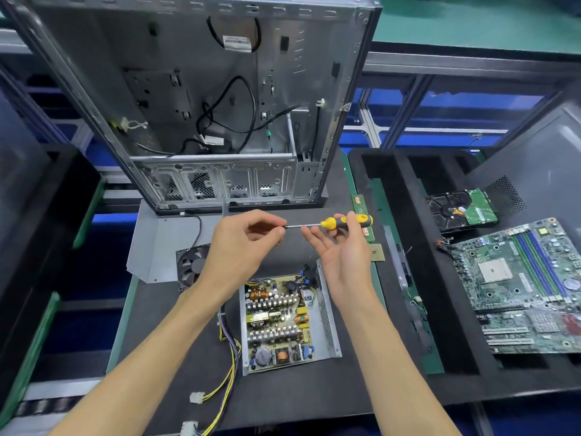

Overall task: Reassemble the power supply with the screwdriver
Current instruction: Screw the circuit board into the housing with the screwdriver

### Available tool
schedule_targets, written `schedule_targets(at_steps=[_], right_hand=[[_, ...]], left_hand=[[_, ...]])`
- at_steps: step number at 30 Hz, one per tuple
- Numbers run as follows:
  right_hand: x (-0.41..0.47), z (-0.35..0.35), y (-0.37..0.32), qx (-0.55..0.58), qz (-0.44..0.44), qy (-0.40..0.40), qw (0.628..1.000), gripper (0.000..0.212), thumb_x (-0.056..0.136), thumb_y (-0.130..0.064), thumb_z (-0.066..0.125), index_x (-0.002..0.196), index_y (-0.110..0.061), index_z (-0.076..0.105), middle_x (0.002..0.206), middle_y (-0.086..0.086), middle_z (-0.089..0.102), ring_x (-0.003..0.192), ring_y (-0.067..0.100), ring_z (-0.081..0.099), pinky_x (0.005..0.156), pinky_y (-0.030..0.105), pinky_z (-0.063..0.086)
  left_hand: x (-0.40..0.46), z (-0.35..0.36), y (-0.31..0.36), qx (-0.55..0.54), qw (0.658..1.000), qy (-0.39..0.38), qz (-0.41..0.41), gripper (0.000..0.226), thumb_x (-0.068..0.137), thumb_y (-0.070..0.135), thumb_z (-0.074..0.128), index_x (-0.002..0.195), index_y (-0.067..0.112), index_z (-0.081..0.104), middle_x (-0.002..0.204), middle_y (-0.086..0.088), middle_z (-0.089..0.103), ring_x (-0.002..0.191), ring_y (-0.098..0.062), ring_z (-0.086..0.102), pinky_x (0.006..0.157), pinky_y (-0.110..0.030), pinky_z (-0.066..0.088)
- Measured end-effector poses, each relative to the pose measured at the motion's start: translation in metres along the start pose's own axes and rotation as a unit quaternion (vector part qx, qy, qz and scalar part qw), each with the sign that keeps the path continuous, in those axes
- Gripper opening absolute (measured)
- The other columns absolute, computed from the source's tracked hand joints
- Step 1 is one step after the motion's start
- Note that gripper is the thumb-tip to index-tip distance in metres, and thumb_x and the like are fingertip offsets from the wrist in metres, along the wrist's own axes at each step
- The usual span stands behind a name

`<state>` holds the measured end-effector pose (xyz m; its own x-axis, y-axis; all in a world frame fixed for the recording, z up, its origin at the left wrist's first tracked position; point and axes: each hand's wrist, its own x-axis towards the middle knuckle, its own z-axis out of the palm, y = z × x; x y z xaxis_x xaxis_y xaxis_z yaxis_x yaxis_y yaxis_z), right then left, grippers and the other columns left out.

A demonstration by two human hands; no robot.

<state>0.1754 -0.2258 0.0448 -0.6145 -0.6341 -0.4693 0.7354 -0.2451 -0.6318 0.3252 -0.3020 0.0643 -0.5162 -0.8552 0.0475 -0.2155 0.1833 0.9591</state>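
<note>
Dark tabletop (pixel 283 394) w/ green edging, blue and metal racking behind. A stripped computer case (pixel 201 99) stands open at the far side, loose black cables inside. To the right, a black foam tray (pixel 446 309) carries a motherboard (pixel 528 287) and a hard drive (pixel 462 209). A grey metal cover (pixel 157 247) and a black fan (pixel 191 265) lie left of centre.

Power supply (pixel 286 322) sits near-centre on the tabletop, lid off: open metal shell, board w/ copper coils, heat sinks, capacitors; yellow and black wires trail off its left side toward the near edge.

Above it, the screwdriver (pixel 333 223) is held level. Right hand (pixel 342 253) grips the yellow-black handle, remaining fingers loosely spread. Left hand (pixel 242 243) pinches the shaft tip w/ thumb and forefinger fingers; whether a screw is there, can't tell.
</note>
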Motion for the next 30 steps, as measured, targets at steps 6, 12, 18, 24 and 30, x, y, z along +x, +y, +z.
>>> schedule_targets(at_steps=[6,12,18,24,30], right_hand=[[-0.003,-0.006,0.000,0.039,0.019,0.015,0.999,0.029,0.107,-0.030,0.051,0.092,-0.006,0.057,0.090,0.015,0.054,0.061,0.022,0.073,0.061,0.037,0.062],[-0.004,-0.011,-0.009,0.056,0.002,0.016,0.998,0.030,0.107,-0.029,0.051,0.091,-0.006,0.058,0.073,0.011,0.061,0.058,0.022,0.071,0.062,0.037,0.062],[-0.008,-0.018,-0.020,-0.008,-0.052,0.010,0.999,0.029,0.107,-0.032,0.050,0.092,-0.008,0.057,0.068,0.007,0.057,0.058,0.019,0.066,0.063,0.038,0.061],[-0.021,-0.025,-0.035,-0.203,-0.197,-0.035,0.958,0.027,0.100,-0.035,0.047,0.088,-0.013,0.056,0.059,0.001,0.053,0.050,0.021,0.060,0.053,0.038,0.058],[-0.032,-0.036,-0.035,-0.299,-0.240,-0.077,0.920,0.023,0.099,-0.032,0.049,0.089,-0.012,0.056,0.063,-0.001,0.054,0.051,0.023,0.060,0.050,0.037,0.057]], left_hand=[[-0.002,0.006,0.006,0.022,0.999,-0.018,0.034,0.018,0.088,0.009,0.076,0.100,0.023,0.078,0.087,0.009,0.076,0.085,-0.009,0.073,0.081,-0.023,0.059],[-0.001,0.000,0.008,-0.028,0.998,-0.051,0.005,0.032,0.087,0.012,0.078,0.117,0.023,0.070,0.094,0.003,0.076,0.087,-0.014,0.073,0.080,-0.024,0.060],[0.007,0.002,-0.012,0.039,0.995,-0.083,-0.049,0.020,0.095,0.002,0.062,0.104,0.017,0.072,0.092,-0.002,0.076,0.085,-0.015,0.074,0.078,-0.023,0.060],[0.016,0.038,-0.042,0.268,0.927,-0.251,-0.080,0.038,0.089,0.044,0.072,0.122,0.029,0.060,0.109,0.005,0.065,0.099,-0.012,0.064,0.091,-0.033,0.054],[0.026,0.068,-0.050,0.295,0.905,-0.289,-0.100,0.045,0.084,0.038,0.080,0.122,0.020,0.064,0.095,0.007,0.064,0.093,-0.014,0.060,0.081,-0.023,0.044]])
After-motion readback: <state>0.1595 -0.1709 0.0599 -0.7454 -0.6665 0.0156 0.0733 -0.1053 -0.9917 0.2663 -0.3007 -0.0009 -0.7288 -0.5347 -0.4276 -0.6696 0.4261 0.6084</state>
